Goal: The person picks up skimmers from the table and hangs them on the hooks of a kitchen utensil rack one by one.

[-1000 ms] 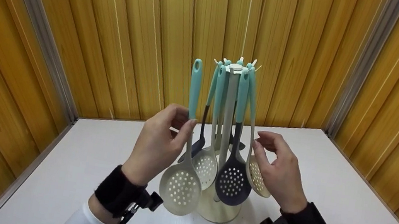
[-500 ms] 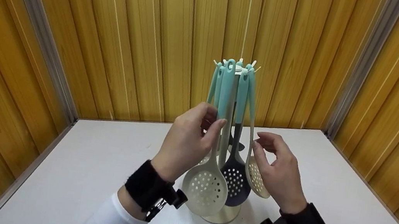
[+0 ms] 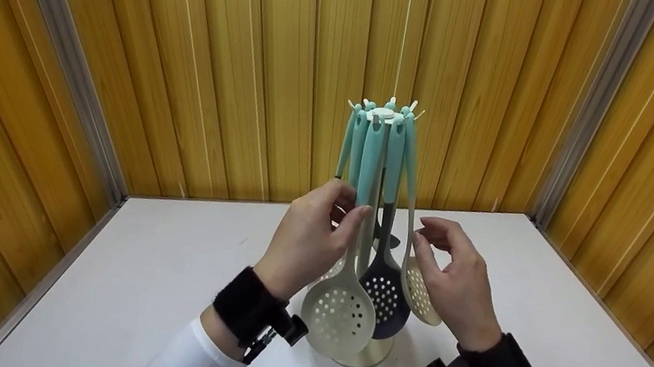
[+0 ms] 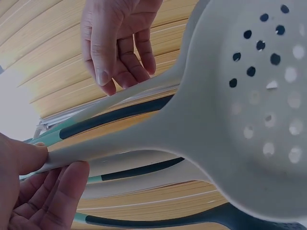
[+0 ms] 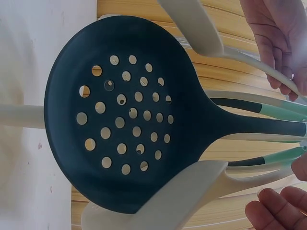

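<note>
My left hand pinches a light grey skimmer between thumb and fingers, just below its turquoise handle. The skimmer hangs upright, perforated bowl down, at the front of a utensil stand; a white hook tip shows at the hole in its handle. To the right, a dark blue skimmer hangs from the stand. My right hand stays beside a cream skimmer, its curved thumb and fingertips right at the stem. In the right wrist view, a gap shows between the right thumb and fingers.
Several more turquoise-handled utensils hang around the stand, partly hidden behind the left hand. The stand rises from a round base on a white table. Yellow wood-look panels enclose the table at the back and sides.
My left hand has carried the light grey skimmer rightward to the front of the stand, then lowered it slightly, bringing its handle hole to a hook. The right hand has hardly moved.
</note>
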Available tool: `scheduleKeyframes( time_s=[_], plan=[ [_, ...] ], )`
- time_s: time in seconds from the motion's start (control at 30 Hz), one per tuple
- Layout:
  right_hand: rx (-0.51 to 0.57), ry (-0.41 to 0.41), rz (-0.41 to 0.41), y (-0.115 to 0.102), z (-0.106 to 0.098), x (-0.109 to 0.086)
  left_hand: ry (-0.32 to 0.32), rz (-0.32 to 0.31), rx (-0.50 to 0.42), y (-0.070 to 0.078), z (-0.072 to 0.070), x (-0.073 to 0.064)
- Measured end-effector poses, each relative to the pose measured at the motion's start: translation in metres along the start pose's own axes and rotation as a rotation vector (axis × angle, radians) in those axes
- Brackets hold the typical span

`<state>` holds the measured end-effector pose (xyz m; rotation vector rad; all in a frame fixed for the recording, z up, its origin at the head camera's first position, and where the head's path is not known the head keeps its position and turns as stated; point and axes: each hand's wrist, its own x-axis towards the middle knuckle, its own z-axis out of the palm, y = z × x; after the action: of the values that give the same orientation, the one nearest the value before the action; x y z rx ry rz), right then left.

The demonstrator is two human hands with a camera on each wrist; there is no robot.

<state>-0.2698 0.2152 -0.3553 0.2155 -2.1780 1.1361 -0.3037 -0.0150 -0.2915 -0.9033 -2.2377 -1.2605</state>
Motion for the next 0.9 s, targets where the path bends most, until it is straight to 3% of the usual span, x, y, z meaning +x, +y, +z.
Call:
scheduleKeyframes(
  time_s=[0.4, 0.9],
  plan=[
    [-0.005, -0.010, -0.024, 0.000, 0.004, 0.002, 0.018, -0.008, 0.007, -0.010, 0.001, -0.003],
    [-0.005, 0.001, -0.025, 0.002, 0.000, 0.003, 0.019, 0.012, 0.156, -0.032, -0.004, -0.028]
  ],
)
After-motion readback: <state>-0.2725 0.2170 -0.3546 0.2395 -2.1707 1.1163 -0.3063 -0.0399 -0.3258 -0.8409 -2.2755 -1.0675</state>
